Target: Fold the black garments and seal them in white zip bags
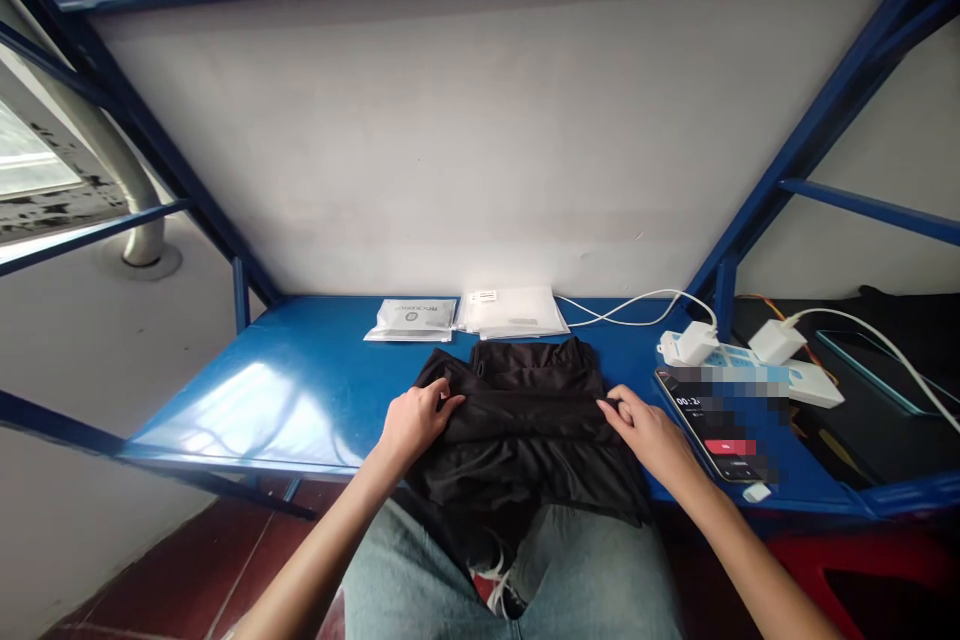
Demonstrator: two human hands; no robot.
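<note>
A black garment [532,415] lies on the blue table in front of me, partly folded, its near end hanging over the front edge above my lap. My left hand [420,413] pinches the left side of a fold between thumb and fingers. At the right side of that same fold, my right hand [634,420] grips the cloth with curled fingers. The fabric runs fairly straight between both hands, with wrinkles below. What kind of garment it is cannot be made out.
A printed plastic bag [412,320] and a stack of white bags [514,311] lie at the back of the blue table [300,370]. To the right are a power strip [806,382] with chargers and cables, and a phone [705,425]. Blue metal posts frame the table.
</note>
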